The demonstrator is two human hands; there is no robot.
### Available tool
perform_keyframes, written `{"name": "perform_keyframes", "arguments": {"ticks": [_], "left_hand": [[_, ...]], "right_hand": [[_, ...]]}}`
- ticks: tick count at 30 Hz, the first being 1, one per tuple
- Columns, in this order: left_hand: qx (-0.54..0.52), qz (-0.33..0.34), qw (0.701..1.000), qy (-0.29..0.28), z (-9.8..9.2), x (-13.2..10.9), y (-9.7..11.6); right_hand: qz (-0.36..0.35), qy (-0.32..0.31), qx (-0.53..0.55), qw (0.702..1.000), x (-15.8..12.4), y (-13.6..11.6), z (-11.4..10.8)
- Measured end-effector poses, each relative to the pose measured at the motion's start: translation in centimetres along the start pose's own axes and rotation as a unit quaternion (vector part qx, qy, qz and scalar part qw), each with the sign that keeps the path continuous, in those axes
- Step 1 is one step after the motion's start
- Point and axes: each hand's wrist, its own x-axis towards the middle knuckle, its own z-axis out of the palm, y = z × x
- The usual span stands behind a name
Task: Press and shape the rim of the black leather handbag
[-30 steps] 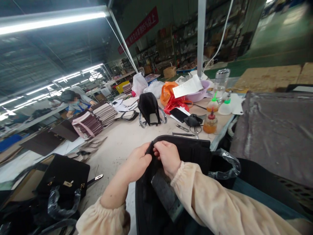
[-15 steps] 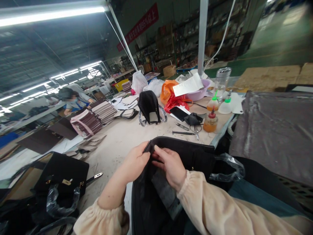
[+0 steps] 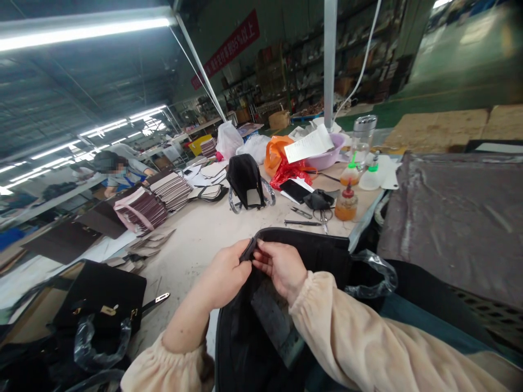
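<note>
A large black bag (image 3: 314,245) with a plastic-wrapped handle (image 3: 378,277) lies opened out in front of me, partly over the table's near edge. My left hand (image 3: 229,272) pinches the bag's edge at its upper left corner, thumb on top. Just right of it, my right hand (image 3: 281,267) grips the same edge from the inner side, fingers curled. Some of its fingertips are hidden by the black material. Below my right hand, a dark grey panel (image 3: 272,316) shows inside the bag.
Left stands a black handbag (image 3: 102,294) with gold hardware. Farther back are bundled brown panels (image 3: 141,209), a small black bag (image 3: 245,182), a phone (image 3: 296,190), tweezers (image 3: 301,212) and a glue bottle (image 3: 346,204). A dark covered stack (image 3: 453,223) is at right. A person (image 3: 118,169) works behind.
The view has shifted slightly, so the table items sit a little farther left. Both hands keep their hold on the bag's edge; my right fingers have curled in closer to the left hand.
</note>
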Motion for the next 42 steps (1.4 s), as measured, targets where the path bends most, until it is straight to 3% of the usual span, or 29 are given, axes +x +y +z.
{"name": "perform_keyframes", "arguments": {"ticks": [9,13,16,18,24,42], "left_hand": [[-0.023,-0.003,1.000,0.004,0.5,0.6,0.2],[-0.040,-0.009,0.999,0.007,0.6,0.9,0.2],[-0.052,-0.019,0.998,0.014,0.3,0.8,0.0],[-0.061,-0.027,0.998,0.017,0.1,0.6,-0.1],[-0.082,-0.040,0.996,0.022,0.0,0.3,-0.5],[-0.007,-0.015,0.999,0.028,0.6,0.6,-0.3]], "right_hand": [[-0.049,0.012,-0.020,0.999,1.0,0.2,0.4],[-0.068,-0.004,-0.040,0.997,1.3,0.9,-0.5],[-0.127,-0.033,-0.112,0.985,1.2,1.9,-1.6],[-0.195,-0.045,-0.191,0.961,1.0,2.6,-2.4],[-0.408,-0.062,-0.350,0.841,-0.2,3.0,-3.6],[-0.533,-0.031,-0.486,0.691,1.7,0.8,-2.3]]}}
